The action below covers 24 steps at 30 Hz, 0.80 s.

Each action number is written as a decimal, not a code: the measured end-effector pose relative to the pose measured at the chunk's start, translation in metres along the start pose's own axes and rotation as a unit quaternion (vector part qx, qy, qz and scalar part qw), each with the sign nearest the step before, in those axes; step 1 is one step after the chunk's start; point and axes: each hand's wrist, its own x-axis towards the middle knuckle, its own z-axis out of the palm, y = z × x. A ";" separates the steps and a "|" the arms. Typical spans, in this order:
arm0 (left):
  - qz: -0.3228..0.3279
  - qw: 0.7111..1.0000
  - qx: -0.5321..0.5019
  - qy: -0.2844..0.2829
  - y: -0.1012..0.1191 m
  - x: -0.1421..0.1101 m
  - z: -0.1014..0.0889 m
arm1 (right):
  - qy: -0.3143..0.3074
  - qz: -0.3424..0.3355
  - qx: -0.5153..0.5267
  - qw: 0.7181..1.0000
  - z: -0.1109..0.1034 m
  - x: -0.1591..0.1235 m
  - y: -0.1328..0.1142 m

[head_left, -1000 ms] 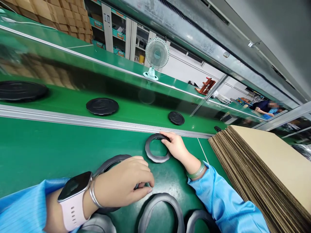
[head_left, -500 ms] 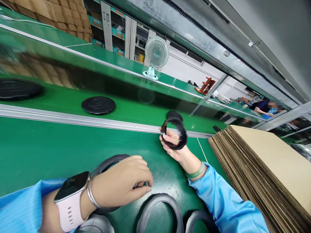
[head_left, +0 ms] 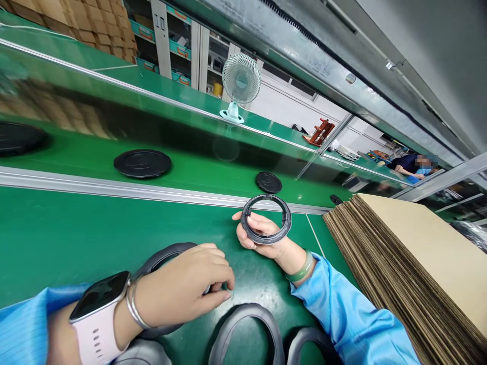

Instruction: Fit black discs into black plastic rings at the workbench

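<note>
Raised off smooth green tabletop (head_left: 76, 228) since earlier frame: round dark-grey plastic ring (head_left: 288, 219), inner face ridged and notched, now tilted above it. My right hand (head_left: 272, 250) pinches its left rim. My left hand (head_left: 186, 286), fingers curled, over larger matte dark ring (head_left: 152, 260); whether gripping, cannot tell. Rough-edged cardboard stack (head_left: 418, 228) at right.
</note>
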 end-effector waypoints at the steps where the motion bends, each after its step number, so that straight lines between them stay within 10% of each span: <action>1: -0.002 1.000 0.000 -0.001 0.000 0.000 0.000 | 0.001 0.002 -0.007 1.000 0.000 0.000 0.000; 24: -0.065 0.998 0.011 -0.014 -0.002 0.002 0.002 | -0.015 -0.015 -0.146 0.989 0.014 -0.005 -0.007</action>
